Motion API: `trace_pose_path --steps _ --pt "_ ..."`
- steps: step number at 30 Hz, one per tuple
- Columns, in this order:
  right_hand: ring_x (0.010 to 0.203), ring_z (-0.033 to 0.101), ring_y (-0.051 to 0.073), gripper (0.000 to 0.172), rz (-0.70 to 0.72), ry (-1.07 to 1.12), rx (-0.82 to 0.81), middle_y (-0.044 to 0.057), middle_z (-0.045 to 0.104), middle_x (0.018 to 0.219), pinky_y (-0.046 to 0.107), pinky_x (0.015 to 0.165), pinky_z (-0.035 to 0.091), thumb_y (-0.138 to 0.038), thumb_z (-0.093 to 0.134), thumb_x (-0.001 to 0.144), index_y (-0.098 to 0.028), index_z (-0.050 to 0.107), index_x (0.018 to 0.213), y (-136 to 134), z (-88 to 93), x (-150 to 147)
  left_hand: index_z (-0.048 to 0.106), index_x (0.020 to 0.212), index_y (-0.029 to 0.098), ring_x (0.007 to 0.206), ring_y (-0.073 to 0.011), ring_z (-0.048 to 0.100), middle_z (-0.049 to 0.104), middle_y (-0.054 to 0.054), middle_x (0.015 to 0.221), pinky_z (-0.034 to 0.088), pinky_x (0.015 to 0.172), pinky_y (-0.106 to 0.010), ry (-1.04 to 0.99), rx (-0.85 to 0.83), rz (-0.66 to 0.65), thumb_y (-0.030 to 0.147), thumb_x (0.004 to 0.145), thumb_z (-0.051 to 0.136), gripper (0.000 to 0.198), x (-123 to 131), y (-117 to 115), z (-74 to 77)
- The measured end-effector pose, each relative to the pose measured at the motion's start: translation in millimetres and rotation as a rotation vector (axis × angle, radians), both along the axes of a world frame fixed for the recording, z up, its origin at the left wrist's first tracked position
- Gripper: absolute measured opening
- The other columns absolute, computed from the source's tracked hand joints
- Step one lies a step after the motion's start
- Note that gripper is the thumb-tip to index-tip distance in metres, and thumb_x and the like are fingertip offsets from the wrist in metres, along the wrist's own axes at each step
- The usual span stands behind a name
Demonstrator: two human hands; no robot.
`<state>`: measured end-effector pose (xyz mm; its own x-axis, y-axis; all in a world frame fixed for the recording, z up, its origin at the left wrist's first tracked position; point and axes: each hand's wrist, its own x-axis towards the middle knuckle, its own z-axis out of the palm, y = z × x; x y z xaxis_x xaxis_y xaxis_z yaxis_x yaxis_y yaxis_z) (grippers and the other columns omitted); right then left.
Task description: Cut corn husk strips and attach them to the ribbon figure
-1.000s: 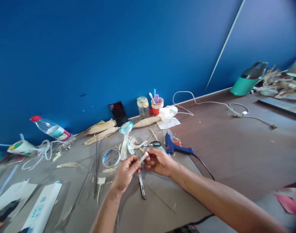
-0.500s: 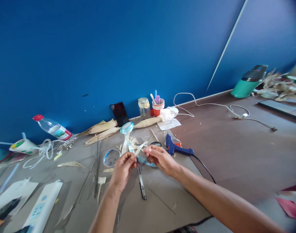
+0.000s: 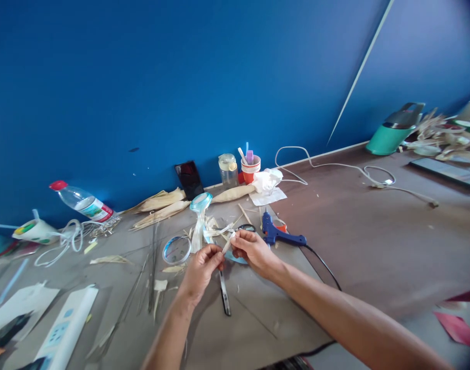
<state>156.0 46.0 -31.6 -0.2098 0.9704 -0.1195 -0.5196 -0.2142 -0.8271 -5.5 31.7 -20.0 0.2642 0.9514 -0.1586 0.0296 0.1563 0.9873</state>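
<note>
Between my hands, above the table, is a short pale strip [image 3: 228,243] that looks like corn husk. My left hand [image 3: 202,268] is closed, pinching its lower end between thumb and finger. The fingers of my right hand [image 3: 253,251] are closed around its upper end. Below the hands lies a pen [image 3: 224,295], its top partly hidden by my left hand. Just beyond them are scissors [image 3: 247,227], mostly covered by husk scraps, and a roll of clear tape [image 3: 201,202]. A blue glue gun [image 3: 283,235] rests right of my right hand.
Corn husks [image 3: 161,213], a dark phone [image 3: 189,180], a jar [image 3: 228,172] and stacked paper cups [image 3: 251,169] line the blue wall. At left are a tilted plastic bottle [image 3: 89,205], thin wires [image 3: 154,267] and a power strip [image 3: 67,329]. A green container [image 3: 391,134] stands far right.
My right hand has closed on the upper end of the pale strip, which stood free before. My left hand has moved slightly right, bringing the hands closer together.
</note>
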Motion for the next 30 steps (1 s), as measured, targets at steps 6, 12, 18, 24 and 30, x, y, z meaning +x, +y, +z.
trace_pose_path --steps 6,12,18,24,30 --pt "0.045 0.036 0.006 0.032 0.053 -0.104 0.054 -0.006 0.045 0.046 0.023 0.048 0.025 -0.04 0.072 0.065 -0.017 0.051 0.055 -0.4 6.4 5.2 0.066 0.093 0.018 0.082 -0.0187 0.056 0.064 -0.005 0.085 0.042 0.077 -0.028 0.095 0.106 0.024 0.042 0.078 0.063 0.029 -4.5 1.6 6.9" --pt "0.043 0.033 0.006 0.033 0.103 -0.231 0.112 -0.006 0.042 0.045 0.024 0.046 0.022 -0.043 0.069 0.066 -0.017 0.052 0.057 -0.1 2.9 1.8 0.066 0.079 0.016 0.068 -0.015 0.051 0.06 -0.001 0.069 0.039 0.066 -0.024 0.187 0.15 -0.039 0.039 0.077 0.063 0.023 -2.3 1.8 11.2" --pt "0.049 0.039 0.008 0.026 0.082 -0.404 0.225 -0.004 0.046 0.056 0.022 0.048 0.029 -0.041 0.058 0.076 -0.016 0.058 0.073 0.5 1.9 1.6 0.06 0.066 0.015 0.058 -0.0102 0.043 0.049 0.003 0.059 0.033 0.057 -0.021 0.104 0.052 -0.006 0.036 0.073 0.067 0.024 -1.6 0.8 7.6" --pt "0.087 0.055 0.019 0.022 -0.197 -1.193 0.667 0.009 0.061 0.095 0.031 0.077 0.04 -0.022 0.052 0.082 -0.016 0.063 0.1 6.9 2.4 21.1 0.062 0.071 0.015 0.055 -0.0067 0.045 0.051 0.004 0.062 0.036 0.056 -0.02 -0.281 -0.052 0.254 0.032 0.067 0.075 0.021 -9.5 6.8 1.9" --pt "0.097 0.052 0.024 0.021 0.018 -1.721 0.653 0.008 0.062 0.098 0.034 0.079 0.035 -0.03 0.054 0.084 -0.02 0.065 0.099 6.4 2.9 22.5 0.063 0.073 0.015 0.053 -0.0059 0.047 0.055 0.003 0.065 0.038 0.055 -0.019 -0.408 -0.061 0.284 0.027 0.066 0.077 0.019 -10.1 10.2 1.2"
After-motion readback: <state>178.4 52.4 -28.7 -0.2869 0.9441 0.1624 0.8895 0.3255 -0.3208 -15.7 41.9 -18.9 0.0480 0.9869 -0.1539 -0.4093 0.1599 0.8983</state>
